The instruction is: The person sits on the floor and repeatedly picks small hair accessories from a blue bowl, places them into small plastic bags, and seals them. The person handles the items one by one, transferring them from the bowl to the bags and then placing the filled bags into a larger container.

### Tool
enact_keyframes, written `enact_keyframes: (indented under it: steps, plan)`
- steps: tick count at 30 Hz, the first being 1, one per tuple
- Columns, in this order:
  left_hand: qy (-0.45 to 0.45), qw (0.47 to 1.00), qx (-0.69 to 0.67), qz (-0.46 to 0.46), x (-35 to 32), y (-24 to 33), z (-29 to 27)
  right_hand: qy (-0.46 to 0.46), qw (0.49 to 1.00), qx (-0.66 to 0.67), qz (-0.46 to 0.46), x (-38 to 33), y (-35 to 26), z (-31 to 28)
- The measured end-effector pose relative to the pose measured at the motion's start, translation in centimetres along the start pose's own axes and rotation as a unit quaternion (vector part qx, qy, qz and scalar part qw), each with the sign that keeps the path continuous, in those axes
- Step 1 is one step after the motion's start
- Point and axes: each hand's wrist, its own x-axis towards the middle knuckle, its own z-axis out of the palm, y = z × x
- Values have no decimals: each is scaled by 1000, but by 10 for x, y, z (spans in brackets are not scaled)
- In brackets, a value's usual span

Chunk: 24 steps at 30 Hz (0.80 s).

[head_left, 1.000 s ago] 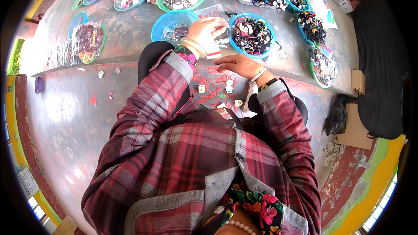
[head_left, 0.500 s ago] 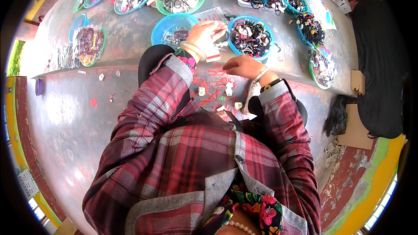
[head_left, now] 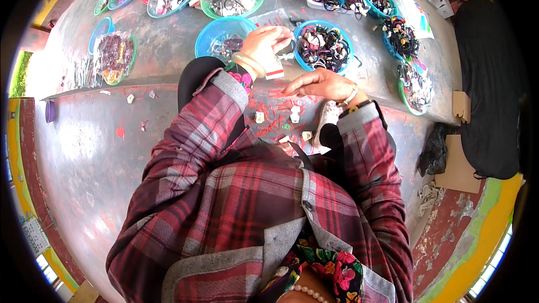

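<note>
Moved right since prev. frame, fingers straightened: R hand (head_left: 327, 85), empty-looking, lower right of white-red card (head_left: 275, 73), near ledge's (head_left: 154, 50) front edge, under nearer L hand (head_left: 261, 47). Can't tell L grip, card's long axis.

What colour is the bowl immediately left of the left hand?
Blue bowl; best in head view.

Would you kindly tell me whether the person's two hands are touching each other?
No, the left hand and the right hand are apart, with a visible gap between them.
</note>
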Motion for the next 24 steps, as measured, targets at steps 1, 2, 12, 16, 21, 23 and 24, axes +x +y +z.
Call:
enact_keyframes:
  steps: [1, 2, 12, 16, 21, 23, 24]
  plan:
    - [-4, 1000, 8, 2, -1, -2, 2, -5, 973, -211, 96, 4, 26, 1]
    - [-14, 1000, 16, 1, 1, -3, 6, -4, 893, -409, 189, 14, 68, 1]
    - [4, 1000, -10, -23, -1, 0, 3, 192, 976, 106, -4, 4, 9, -17]
    - [12, 1000, -3, -13, -2, 4, 3, 276, 956, 95, -17, -3, 4, -20]
    - [-21, 997, -52, -44, -5, 0, 10, 418, 897, 119, -82, 8, 7, -20]
    - [-22, 996, -53, -67, -8, 1, 15, 423, 896, 102, -88, 13, 5, -14]
    - [-19, 997, -43, -68, -9, 0, 15, 438, 889, 97, -89, 16, 6, -12]
